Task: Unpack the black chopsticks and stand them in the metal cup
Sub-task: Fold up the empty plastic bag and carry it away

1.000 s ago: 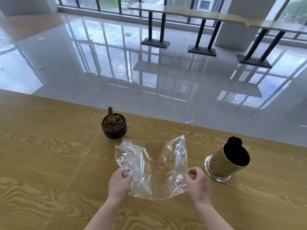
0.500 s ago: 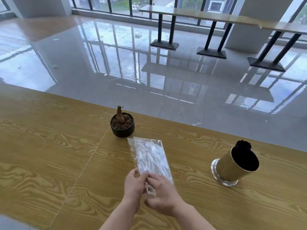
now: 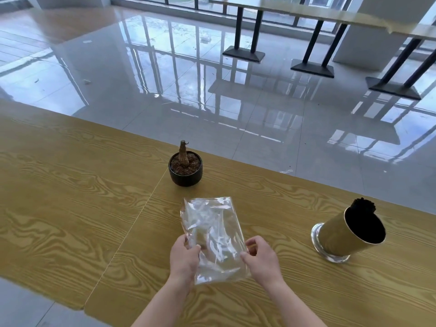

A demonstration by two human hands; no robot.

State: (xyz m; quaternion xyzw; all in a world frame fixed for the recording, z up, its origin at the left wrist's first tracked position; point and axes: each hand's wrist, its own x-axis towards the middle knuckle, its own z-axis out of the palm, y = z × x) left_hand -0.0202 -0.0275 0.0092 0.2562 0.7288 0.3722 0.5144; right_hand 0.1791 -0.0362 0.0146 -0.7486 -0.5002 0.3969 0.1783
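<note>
The left hand (image 3: 185,257) pinches the near left edge of a clear plastic bag (image 3: 212,230), and the right hand (image 3: 263,258) pinches its near right edge. Each grip is narrow, closed on the film. The crumpled bag stretches away from the hands over the wood-grain desk (image 3: 70,208), at lower centre of the frame. The black chopsticks (image 3: 362,205) show as a dark bunch at the far rim of the gold-toned metal cup (image 3: 342,234), which stands on the desk at the right. A small potted plant (image 3: 185,169) sits above the bag in the frame, near the desk's far edge.
</note>
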